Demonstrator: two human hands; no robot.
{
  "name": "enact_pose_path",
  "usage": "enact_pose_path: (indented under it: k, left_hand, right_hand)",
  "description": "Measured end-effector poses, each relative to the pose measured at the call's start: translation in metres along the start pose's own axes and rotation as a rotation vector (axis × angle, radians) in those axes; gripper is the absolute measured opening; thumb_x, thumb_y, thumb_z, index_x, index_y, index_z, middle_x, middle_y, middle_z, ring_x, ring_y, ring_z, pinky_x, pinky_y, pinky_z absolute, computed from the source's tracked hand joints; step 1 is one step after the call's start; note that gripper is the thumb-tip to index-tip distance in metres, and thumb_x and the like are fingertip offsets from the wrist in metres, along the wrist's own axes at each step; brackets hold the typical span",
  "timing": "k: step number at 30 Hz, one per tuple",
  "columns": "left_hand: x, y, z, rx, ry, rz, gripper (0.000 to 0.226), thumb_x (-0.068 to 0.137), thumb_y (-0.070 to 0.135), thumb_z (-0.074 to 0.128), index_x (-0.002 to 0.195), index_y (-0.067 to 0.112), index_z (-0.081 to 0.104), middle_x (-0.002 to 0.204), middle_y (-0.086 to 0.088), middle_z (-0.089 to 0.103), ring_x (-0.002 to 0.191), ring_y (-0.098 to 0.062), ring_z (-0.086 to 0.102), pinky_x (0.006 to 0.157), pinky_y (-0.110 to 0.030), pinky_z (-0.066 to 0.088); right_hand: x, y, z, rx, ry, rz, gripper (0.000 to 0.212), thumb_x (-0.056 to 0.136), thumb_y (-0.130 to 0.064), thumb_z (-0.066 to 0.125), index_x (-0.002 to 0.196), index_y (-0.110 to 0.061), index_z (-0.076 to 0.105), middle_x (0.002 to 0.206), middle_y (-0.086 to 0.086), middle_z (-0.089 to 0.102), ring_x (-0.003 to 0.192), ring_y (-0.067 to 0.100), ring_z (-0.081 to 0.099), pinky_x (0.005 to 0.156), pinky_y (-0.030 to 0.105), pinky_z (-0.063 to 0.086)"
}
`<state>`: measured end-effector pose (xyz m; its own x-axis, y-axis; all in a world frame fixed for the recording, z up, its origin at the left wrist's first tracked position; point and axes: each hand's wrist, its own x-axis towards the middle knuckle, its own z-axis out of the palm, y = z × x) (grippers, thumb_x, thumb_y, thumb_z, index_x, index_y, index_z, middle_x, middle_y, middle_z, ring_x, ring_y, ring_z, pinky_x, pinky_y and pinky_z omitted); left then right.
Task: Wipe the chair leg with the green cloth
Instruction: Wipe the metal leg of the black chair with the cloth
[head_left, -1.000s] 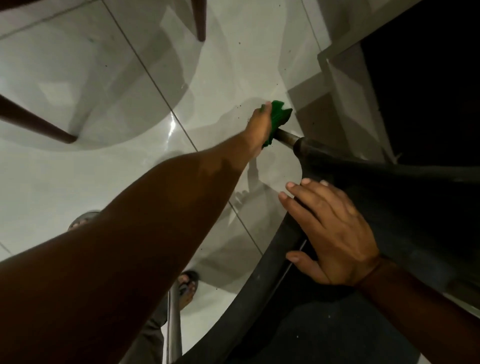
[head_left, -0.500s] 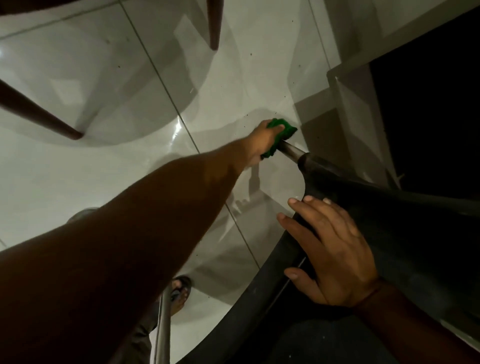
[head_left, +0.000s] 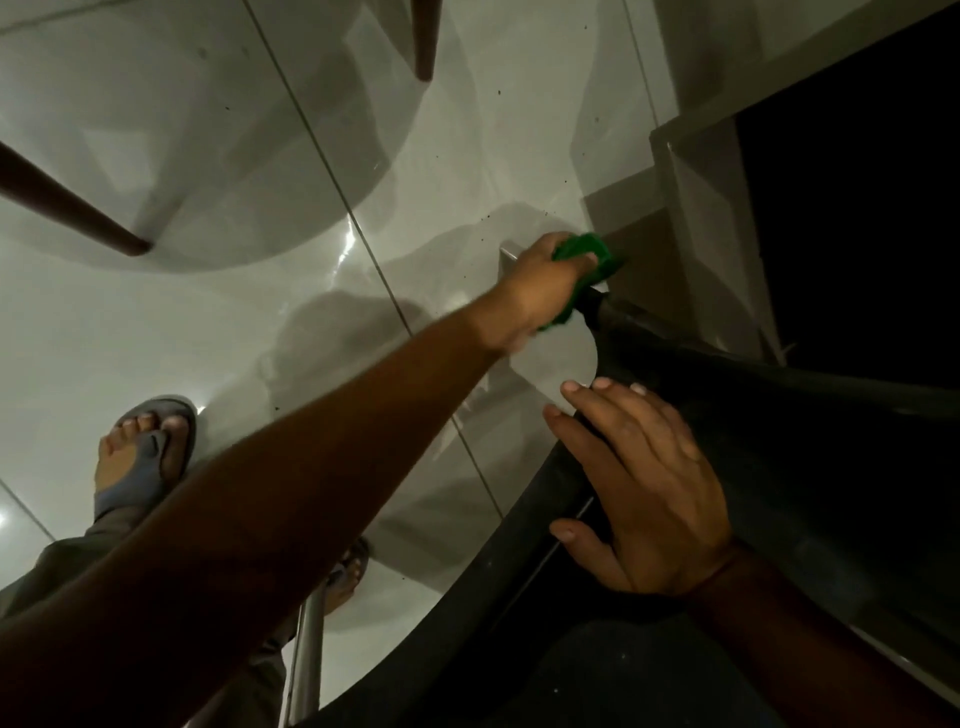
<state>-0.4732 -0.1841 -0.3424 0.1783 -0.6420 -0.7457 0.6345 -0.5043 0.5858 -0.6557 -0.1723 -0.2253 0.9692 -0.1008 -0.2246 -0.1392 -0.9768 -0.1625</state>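
My left hand (head_left: 545, 283) reaches far forward and is closed around the green cloth (head_left: 589, 262), pressing it onto the chair leg where the leg meets the black seat. The cloth and hand hide almost all of that leg. My right hand (head_left: 644, 488) lies flat with fingers spread on the curved edge of the black chair seat (head_left: 831, 467). A second metal chair leg (head_left: 306, 660) runs down below my left forearm.
The floor is glossy white tile (head_left: 156, 338). Two dark wooden furniture legs (head_left: 78, 210) (head_left: 427, 36) stand at the left and top. My sandalled feet (head_left: 143, 457) are at the lower left. A pale wall ledge (head_left: 691, 156) and dark opening lie to the right.
My left hand slid the green cloth along the leg, up to the seat joint; the bare stretch of leg seen earlier is now covered. The view shifted, showing my left foot.
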Motion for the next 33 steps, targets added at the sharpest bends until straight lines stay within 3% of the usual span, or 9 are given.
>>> enact_pose_path:
  k: [6,11,16,20,23,25,28,30,33]
  left_hand:
    - [0.053,0.014,0.001,0.384,0.015,-0.209,0.051,0.102,0.03,0.055,0.141,-0.004,0.052,0.116,-0.021,0.065,0.077,-0.029,0.052,0.067,-0.034,0.044]
    - [0.03,0.016,-0.005,0.296,0.018,-0.013,0.044,0.105,0.026,0.049,0.145,0.009,0.049,0.118,-0.014,0.061,0.085,-0.02,0.056,0.059,-0.025,0.043]
    - [-0.007,-0.02,0.002,0.121,-0.011,0.181,0.037,0.101,0.038,0.052,0.137,0.029,0.053,0.099,0.013,0.062,0.078,0.001,0.066,0.061,-0.007,0.051]
    - [0.055,-0.02,-0.018,0.085,-0.033,0.028,0.048,0.103,0.035,0.051,0.15,0.023,0.047,0.127,-0.014,0.065,0.095,-0.02,0.062,0.075,-0.029,0.053]
    - [0.091,-0.031,-0.03,0.165,0.001,-0.098,0.05,0.106,0.037,0.043,0.153,0.021,0.04,0.109,-0.013,0.064,0.091,-0.026,0.056,0.089,-0.046,0.055]
    - [0.098,-0.033,-0.036,0.178,-0.025,-0.12,0.052,0.106,0.04,0.043,0.154,0.023,0.038,0.11,-0.013,0.062,0.09,-0.025,0.055,0.087,-0.043,0.053]
    - [0.083,-0.027,-0.032,0.108,-0.072,-0.066,0.054,0.106,0.037,0.045,0.156,0.022,0.034,0.138,-0.021,0.056,0.104,-0.028,0.056,0.09,-0.04,0.049]
    - [0.048,-0.024,-0.022,0.024,-0.099,-0.009,0.058,0.105,0.036,0.046,0.159,0.025,0.028,0.145,-0.016,0.051,0.112,-0.029,0.055,0.105,-0.047,0.048]
    - [-0.019,-0.03,-0.007,-0.047,-0.135,0.06,0.065,0.098,0.045,0.051,0.158,0.036,0.027,0.122,0.006,0.055,0.097,-0.015,0.059,0.1,-0.05,0.053]
  right_hand:
    - [0.0,0.002,0.002,-0.015,-0.022,0.0,0.078,0.097,-0.066,0.03,0.151,-0.01,0.04,0.156,0.013,0.037,0.145,0.03,0.035,0.126,0.037,0.011]
    - [0.001,0.0,0.0,-0.023,-0.042,0.006,0.08,0.097,-0.065,0.03,0.153,-0.008,0.037,0.156,0.013,0.038,0.146,0.031,0.034,0.126,0.038,0.012]
    - [0.002,-0.001,-0.002,0.01,-0.041,0.015,0.08,0.098,-0.065,0.026,0.153,-0.008,0.036,0.156,0.011,0.037,0.145,0.029,0.035,0.126,0.037,0.013]
    - [0.0,0.002,0.002,0.026,-0.022,0.011,0.081,0.097,-0.066,0.028,0.154,-0.008,0.035,0.157,0.01,0.036,0.147,0.028,0.032,0.126,0.037,0.013]
    - [0.0,0.002,0.003,0.024,-0.011,-0.004,0.082,0.096,-0.065,0.032,0.154,-0.008,0.034,0.157,0.01,0.036,0.148,0.027,0.03,0.126,0.037,0.012]
    - [0.0,0.002,0.004,0.018,-0.012,-0.006,0.081,0.097,-0.065,0.032,0.154,-0.008,0.035,0.157,0.01,0.037,0.147,0.028,0.033,0.126,0.038,0.013]
    - [0.0,0.001,0.001,0.01,-0.014,0.007,0.08,0.097,-0.065,0.031,0.153,-0.009,0.036,0.156,0.011,0.038,0.145,0.029,0.036,0.126,0.039,0.015]
    - [0.001,0.0,-0.001,0.004,-0.02,0.001,0.079,0.097,-0.065,0.03,0.152,-0.009,0.038,0.155,0.011,0.038,0.144,0.03,0.037,0.126,0.038,0.014]
    - [0.0,0.001,0.0,0.011,-0.029,0.0,0.078,0.098,-0.064,0.03,0.152,-0.009,0.037,0.155,0.011,0.039,0.145,0.03,0.035,0.126,0.037,0.012]
